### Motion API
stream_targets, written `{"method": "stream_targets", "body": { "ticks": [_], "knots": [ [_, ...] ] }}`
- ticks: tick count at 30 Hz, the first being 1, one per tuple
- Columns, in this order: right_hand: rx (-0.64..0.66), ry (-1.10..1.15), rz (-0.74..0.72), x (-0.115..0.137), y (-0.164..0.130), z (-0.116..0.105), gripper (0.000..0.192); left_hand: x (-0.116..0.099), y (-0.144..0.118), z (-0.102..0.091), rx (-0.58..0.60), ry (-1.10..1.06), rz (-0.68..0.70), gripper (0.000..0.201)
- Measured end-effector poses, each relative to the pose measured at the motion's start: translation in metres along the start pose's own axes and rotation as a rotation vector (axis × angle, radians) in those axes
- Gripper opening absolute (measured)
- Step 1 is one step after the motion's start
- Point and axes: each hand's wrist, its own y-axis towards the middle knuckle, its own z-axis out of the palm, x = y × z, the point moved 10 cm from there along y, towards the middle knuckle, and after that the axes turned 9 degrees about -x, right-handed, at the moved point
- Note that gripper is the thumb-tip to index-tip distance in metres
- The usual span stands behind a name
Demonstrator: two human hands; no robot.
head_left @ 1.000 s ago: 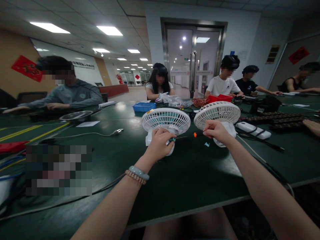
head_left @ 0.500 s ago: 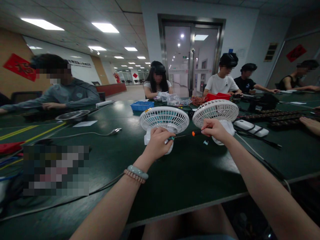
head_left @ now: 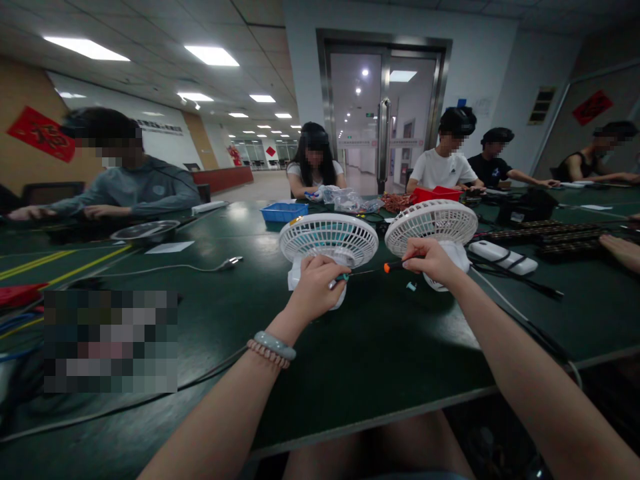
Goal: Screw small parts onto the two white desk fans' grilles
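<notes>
My right hand (head_left: 431,259) grips a screwdriver (head_left: 387,268) with an orange and black handle, its thin shaft pointing left. The shaft's end reaches a small teal piece (head_left: 343,277) pinched in the fingers of my left hand (head_left: 317,283). Something silvery shows beside that piece; I cannot tell what it is. Behind my left hand stands a white fan (head_left: 329,233) with a caged head. A second white fan (head_left: 433,223) stands behind my right hand. On the table between them lies a small light-blue piece (head_left: 411,287).
Beyond the fans on the green table (head_left: 365,373) are a blue tray (head_left: 284,212), clear plastic bags (head_left: 350,199) and a red bin (head_left: 435,194). A white power strip (head_left: 504,257) lies right, a plug (head_left: 231,262) left. Several people sit around the table.
My hands, the screwdriver and the teal piece keep almost the same place. At the left, a co-worker's outstretched hand has drawn inward.
</notes>
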Motion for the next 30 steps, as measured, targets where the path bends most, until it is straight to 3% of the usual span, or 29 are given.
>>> {"method": "stream_targets", "body": {
  "ticks": [7, 11, 21, 30],
  "knots": [
    [0.007, -0.042, -0.025, 0.006, -0.001, 0.001, 0.012, 0.002, 0.001, 0.002, 0.002, 0.0, -0.014, 0.021],
    [0.037, -0.023, 0.034, 0.005, -0.003, 0.003, 0.012, 0.002, 0.0, 0.002, -0.005, 0.001, -0.013, 0.021],
    [-0.019, 0.347, 0.169, 0.003, -0.005, 0.012, 0.031, 0.004, 0.001, 0.004, -0.002, -0.003, -0.013, 0.023],
    [-0.13, 0.646, 0.185, 0.006, -0.005, 0.015, 0.027, 0.005, 0.001, 0.008, 0.008, -0.019, 0.009, 0.025]
  ]
}}
